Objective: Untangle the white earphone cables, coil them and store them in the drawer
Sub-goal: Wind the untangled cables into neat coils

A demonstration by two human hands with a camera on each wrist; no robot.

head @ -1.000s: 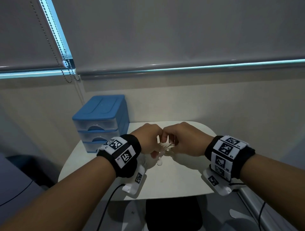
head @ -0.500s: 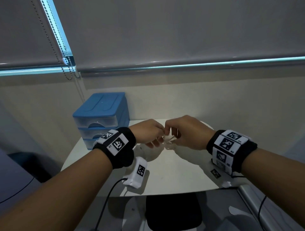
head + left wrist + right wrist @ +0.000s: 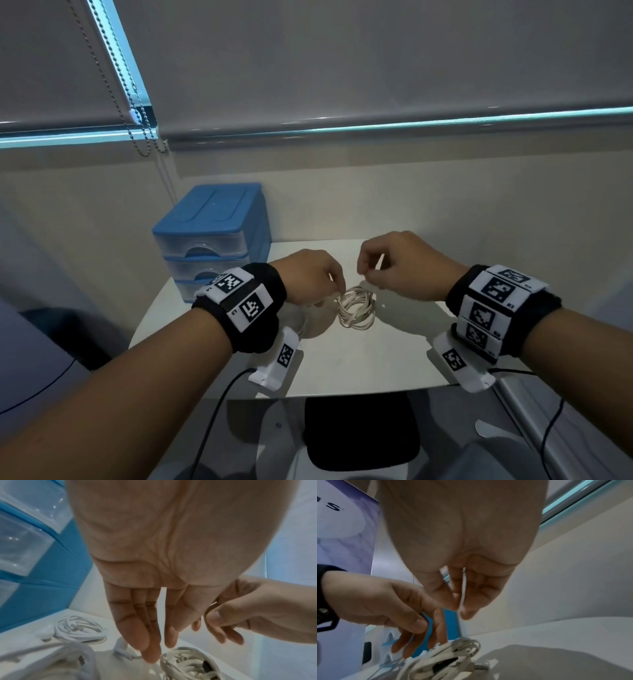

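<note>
**Coil on the table, both hands over it**

White table (image 3: 342, 359) before me; blue drawer unit (image 3: 212, 233) at its back left, drawers closed. My right hand (image 3: 404, 267) hovers above, thumb and fingers pinching a short white strip (image 3: 463, 589). My left hand (image 3: 308, 277) points loosely straight fingers down, tips at the earphone coil (image 3: 356, 308) lying between my hands. A second coil (image 3: 80, 630) lies near the drawers.

3 earphone coils on table (image 3: 342, 363): one (image 3: 356, 308) right of drawer unit (image 3: 212, 236), two (image 3: 80, 630) (image 3: 56, 660) nearer it. 3 drawers. 2 hands (image 3: 308, 279) (image 3: 400, 265).
</note>
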